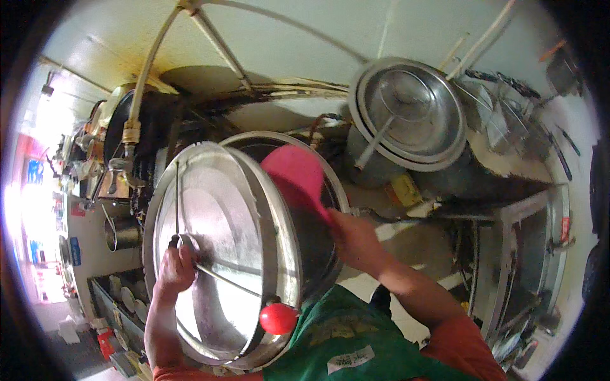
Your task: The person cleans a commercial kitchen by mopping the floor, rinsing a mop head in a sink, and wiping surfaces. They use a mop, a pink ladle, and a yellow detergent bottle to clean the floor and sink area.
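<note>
My left hand (176, 269) grips the dark central handle of a large round metal lid (214, 205), which is tipped up nearly on edge. Thin rods cross the lid's face, and a red ball (279, 319) is near its lower rim. Behind the lid is a wide metal pot (336, 190), its interior mostly dark and partly hidden. My right hand (352, 240) holds the edge of a pink, apparently plastic, bowl or scoop (295, 171) at the pot's mouth. Whatever is inside the pot cannot be seen.
Stacked metal basins with a handled tool (376, 143) stand at upper right, with a yellow box (405, 188) below. A metal-framed stand (519, 214) is at right. At left are a tap (119, 171), a metal pot (121, 233) and a crate (107, 297) of dishes.
</note>
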Available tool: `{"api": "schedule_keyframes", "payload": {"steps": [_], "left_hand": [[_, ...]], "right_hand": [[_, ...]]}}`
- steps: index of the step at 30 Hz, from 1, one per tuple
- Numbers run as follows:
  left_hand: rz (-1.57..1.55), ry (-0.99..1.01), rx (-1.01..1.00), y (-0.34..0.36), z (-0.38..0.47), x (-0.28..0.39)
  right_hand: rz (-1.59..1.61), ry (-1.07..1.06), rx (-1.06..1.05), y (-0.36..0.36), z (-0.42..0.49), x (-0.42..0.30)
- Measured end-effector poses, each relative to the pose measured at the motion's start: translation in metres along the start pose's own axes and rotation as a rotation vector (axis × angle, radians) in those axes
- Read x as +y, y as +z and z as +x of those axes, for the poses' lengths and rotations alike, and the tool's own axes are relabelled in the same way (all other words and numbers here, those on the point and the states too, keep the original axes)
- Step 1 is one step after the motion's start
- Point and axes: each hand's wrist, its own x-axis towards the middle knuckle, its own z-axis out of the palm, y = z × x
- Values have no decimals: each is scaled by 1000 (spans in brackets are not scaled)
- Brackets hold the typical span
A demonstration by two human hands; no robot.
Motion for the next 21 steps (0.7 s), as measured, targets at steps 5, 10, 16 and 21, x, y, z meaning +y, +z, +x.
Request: {"api": "schedule_keyframes", "payload": {"steps": [5,10,16,21], "left_hand": [[-24,-464,-380,-24,-54,2],[118,-664,-631,-32,-100,10],[31,-733,-529,-27,-156,7],[18,-686,-627,-9,-182,-1]], "right_hand": [[-453,66,-332,87,93,10],[-521,184,-65,149,149,54],[-367,406,-233,214,145,63],[93,611,-182,234,129,75]]}}
